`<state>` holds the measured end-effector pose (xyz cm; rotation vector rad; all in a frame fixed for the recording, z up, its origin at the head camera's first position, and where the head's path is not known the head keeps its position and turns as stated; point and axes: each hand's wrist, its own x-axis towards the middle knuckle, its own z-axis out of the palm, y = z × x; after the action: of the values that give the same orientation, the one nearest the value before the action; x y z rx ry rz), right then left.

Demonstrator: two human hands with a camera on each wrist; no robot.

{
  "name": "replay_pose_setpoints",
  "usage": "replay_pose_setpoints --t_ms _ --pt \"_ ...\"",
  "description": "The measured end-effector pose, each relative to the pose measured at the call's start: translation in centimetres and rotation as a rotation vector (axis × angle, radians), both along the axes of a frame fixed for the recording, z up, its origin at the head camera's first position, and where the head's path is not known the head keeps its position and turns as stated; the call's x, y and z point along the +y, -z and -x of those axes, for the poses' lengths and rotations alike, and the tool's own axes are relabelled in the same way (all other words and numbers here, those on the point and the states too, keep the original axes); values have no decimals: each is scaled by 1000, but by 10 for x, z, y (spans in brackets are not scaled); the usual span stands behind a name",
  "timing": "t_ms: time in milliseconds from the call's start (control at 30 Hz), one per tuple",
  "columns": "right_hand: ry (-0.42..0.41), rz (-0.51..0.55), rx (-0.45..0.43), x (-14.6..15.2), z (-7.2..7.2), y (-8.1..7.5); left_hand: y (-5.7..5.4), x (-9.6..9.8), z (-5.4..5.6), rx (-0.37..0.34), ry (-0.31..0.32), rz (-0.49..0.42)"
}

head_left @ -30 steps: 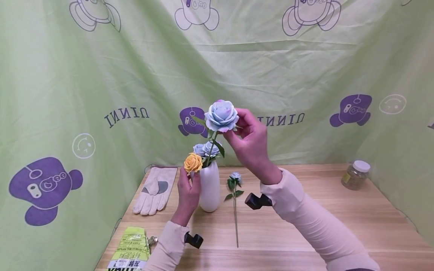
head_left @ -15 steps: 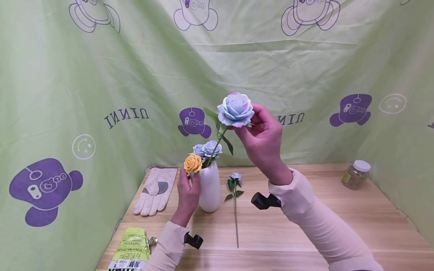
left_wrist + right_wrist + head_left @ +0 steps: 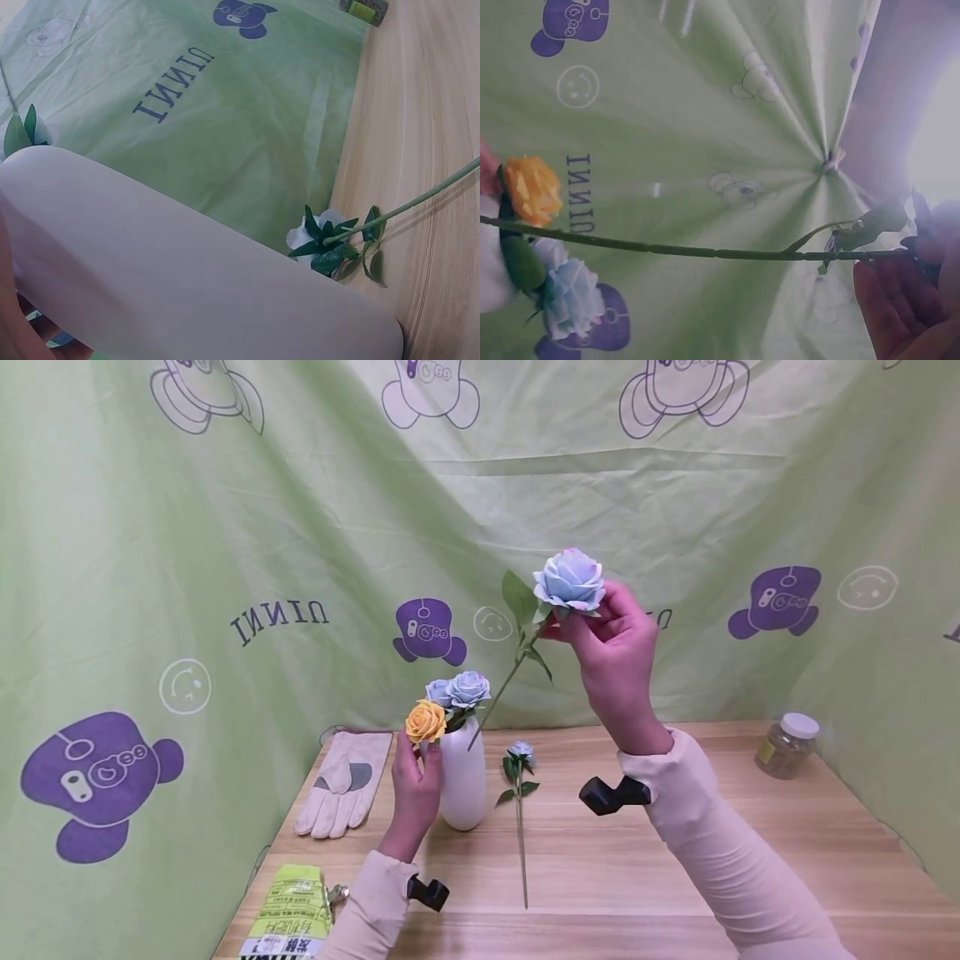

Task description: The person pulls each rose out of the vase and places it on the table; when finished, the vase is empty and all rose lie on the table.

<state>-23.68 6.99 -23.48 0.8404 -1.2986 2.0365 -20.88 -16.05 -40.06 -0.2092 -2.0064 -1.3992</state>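
Observation:
My right hand (image 3: 618,647) pinches a pale blue rose (image 3: 570,581) just below its bloom. Its long stem (image 3: 705,253) slants down to the left, the bare tip overlapping the vase's upper right side in the head view. My left hand (image 3: 417,785) holds the upper left side of the white vase (image 3: 465,785), right under a yellow rose (image 3: 425,722); its fingers are partly hidden behind the vase. Two blue roses (image 3: 468,690) stand in the vase beside the yellow one. Another pale blue rose (image 3: 521,752) lies on the table to the right.
A pair of pale work gloves (image 3: 341,785) lies at the table's back left. Nearer, a green fertilizer bag (image 3: 288,910) has a metal clip (image 3: 337,893) at its side. A white-lidded jar (image 3: 787,745) stands back right. Green cloth (image 3: 675,510) hangs round the table (image 3: 637,877).
My right hand has moved right and slightly up with the blue rose, whose stem has come out of the vase mouth and tilted further. My left hand, the vase and its roses have stayed put.

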Motion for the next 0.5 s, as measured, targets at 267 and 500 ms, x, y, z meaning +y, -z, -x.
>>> replay_pose_setpoints --t_ms 267,500 --pt "-90 -33 -235 17 24 30 0 -1 0 9 -17 11" --pt "-105 -84 -395 35 40 54 -2 0 -1 -5 -6 6"
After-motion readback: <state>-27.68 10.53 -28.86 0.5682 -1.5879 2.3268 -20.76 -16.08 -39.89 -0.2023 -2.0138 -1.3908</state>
